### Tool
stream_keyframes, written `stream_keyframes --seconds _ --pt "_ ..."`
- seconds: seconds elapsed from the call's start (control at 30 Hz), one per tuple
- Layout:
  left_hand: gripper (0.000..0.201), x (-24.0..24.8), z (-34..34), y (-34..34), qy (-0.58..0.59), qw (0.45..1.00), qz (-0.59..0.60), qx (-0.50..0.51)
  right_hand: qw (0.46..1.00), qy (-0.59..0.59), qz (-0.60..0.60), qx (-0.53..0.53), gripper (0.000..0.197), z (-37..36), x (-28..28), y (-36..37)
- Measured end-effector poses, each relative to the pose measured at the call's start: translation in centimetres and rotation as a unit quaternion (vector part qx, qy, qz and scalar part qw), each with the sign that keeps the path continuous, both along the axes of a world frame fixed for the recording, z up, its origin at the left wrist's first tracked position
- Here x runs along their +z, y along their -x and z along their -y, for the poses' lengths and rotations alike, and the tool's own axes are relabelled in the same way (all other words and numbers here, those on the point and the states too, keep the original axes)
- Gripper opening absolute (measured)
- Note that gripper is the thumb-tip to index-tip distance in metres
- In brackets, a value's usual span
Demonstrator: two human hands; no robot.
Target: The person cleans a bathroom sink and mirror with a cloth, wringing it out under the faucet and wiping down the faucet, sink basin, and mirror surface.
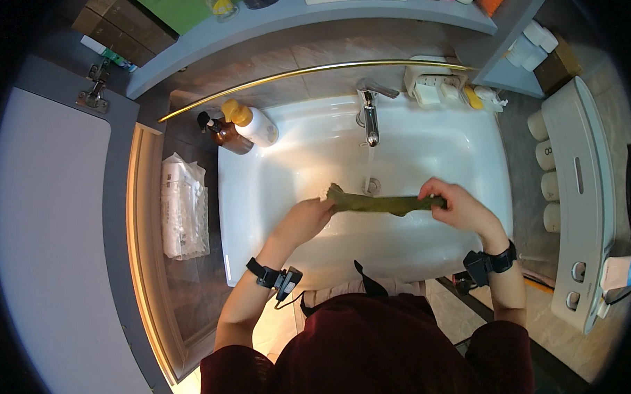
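Note:
A long, narrow olive-green cloth (382, 204) is stretched sideways over the white sink (259, 181). My left hand (307, 221) is closed on its left end, where the fabric bunches up. At the other end, my right hand (455, 204) pinches it between thumb and fingers. Just behind the cloth lies the metal drain (372, 186). Above it a chrome faucet (371, 118) lets down a thin stream of water. Whether the cloth is a sock or another piece of fabric, I cannot tell.
Two pump bottles, one brown (228, 136) and one white (256, 126), stand at the sink's back left. A soap holder (433, 89) sits at the back right. A gold rail (311, 71) crosses behind the faucet. Plastic-wrapped packs (184, 207) lie left of the sink.

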State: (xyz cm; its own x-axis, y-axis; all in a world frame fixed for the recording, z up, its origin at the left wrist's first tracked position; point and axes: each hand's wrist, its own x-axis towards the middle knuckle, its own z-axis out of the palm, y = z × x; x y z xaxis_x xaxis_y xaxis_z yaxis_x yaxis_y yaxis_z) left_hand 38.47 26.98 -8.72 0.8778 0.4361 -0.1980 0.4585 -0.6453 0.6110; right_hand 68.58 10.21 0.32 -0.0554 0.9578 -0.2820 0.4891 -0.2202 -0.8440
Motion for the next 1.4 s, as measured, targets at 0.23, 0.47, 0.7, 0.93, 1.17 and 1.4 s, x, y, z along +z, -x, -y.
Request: stream_keyframes --seconds 0.23,0.47,0.7,0.93,1.17,1.4 --pt "0.027 -3.8 2.3 2.9 0.121 0.98 -0.154 -0.027 0.997 0.07 -0.021 -0.001 0.036 2.9 -11.2 0.9" --pt "0.06 -13.4 2.7 5.3 0.027 0.978 -0.162 0.131 0.98 0.109 0.151 -0.069 0.052 4.2 -22.1 0.2" --pt "0.042 -19.4 5.3 8.6 0.058 0.959 -0.264 0.088 0.934 0.335 0.122 0.034 0.075 6.4 -24.4 2.8" --pt "0.038 -19.7 4.9 6.4 0.05 0.927 -0.371 0.032 0.928 0.373 0.016 -0.002 0.073 6.4 -25.6 1.0" --pt "0.04 -20.5 5.2 6.6 0.063 0.93 -0.358 0.057 0.923 0.385 0.008 0.003 0.079 6.4 -25.6 1.1" --pt "0.04 -18.9 5.4 6.8 0.091 0.928 -0.349 0.094 0.893 0.437 -0.076 -0.08 0.08 5.4 -21.7 2.4"
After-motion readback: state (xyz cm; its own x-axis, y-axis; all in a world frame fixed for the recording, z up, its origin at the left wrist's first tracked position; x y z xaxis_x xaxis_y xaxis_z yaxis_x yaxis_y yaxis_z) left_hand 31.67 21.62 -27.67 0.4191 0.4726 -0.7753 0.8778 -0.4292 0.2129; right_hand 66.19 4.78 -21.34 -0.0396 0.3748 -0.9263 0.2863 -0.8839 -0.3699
